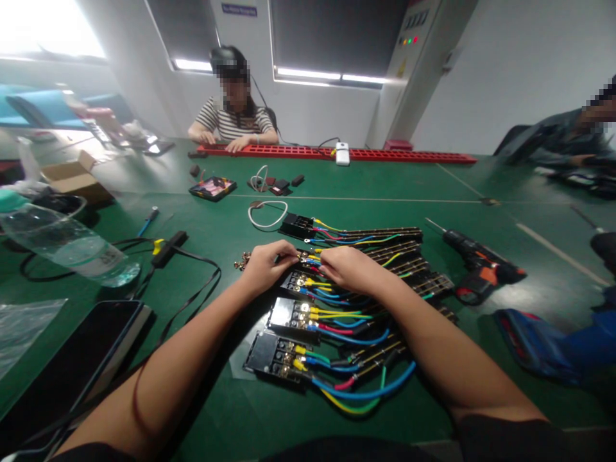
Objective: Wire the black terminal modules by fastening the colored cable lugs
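Several black terminal blocks with coloured wires and long slotted strips lie in a row before me. My left hand [270, 262] is closed in a pinch at the left side of one partly hidden block; what is between its fingertips is too small to make out. Opposite it, my right hand [350, 268] is curled shut around the blue and red wires where they meet that block. Nearer to me are a block with yellow and blue wires [285, 312] and another terminal block [269, 353] with lugs screwed on. Beyond my hands sits a further block [298, 224]. Small brass screws [242, 262] lie beside my left hand.
A power drill [476, 256] and a blue tool [539, 343] lie to the right. On the left are a plastic bottle [72, 244], a phone [72, 372] and a black cable [212, 269]. Across the green table, a person handles a red slotted rail [385, 154]; another sits far right.
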`<act>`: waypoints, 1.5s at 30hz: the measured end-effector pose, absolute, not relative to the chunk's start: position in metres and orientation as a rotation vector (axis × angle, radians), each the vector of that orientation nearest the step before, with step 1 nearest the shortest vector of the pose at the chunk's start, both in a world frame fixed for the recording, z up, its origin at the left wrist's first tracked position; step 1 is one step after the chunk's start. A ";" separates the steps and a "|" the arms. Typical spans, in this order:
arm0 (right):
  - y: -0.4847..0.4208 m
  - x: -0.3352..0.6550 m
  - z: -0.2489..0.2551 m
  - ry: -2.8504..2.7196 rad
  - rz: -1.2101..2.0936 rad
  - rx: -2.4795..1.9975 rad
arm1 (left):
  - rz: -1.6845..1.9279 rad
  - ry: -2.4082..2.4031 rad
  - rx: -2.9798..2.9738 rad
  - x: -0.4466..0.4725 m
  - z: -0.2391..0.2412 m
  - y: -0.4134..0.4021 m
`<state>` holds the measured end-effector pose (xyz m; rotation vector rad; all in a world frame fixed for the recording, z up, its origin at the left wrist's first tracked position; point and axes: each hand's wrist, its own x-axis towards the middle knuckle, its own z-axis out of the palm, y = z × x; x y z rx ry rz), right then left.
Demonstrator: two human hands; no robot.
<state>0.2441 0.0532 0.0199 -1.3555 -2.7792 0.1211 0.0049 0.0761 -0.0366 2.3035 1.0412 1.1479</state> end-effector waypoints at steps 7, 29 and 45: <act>0.052 0.245 0.021 -2.785 0.123 -1.359 | 1.141 1.042 2.415 0.004 -0.039 0.077; 0.055 0.246 0.018 -2.781 0.101 -1.317 | 1.076 0.938 2.554 0.005 -0.035 0.076; 0.056 0.243 0.014 -2.787 0.113 -1.333 | 0.994 0.760 2.618 -0.020 -0.037 0.094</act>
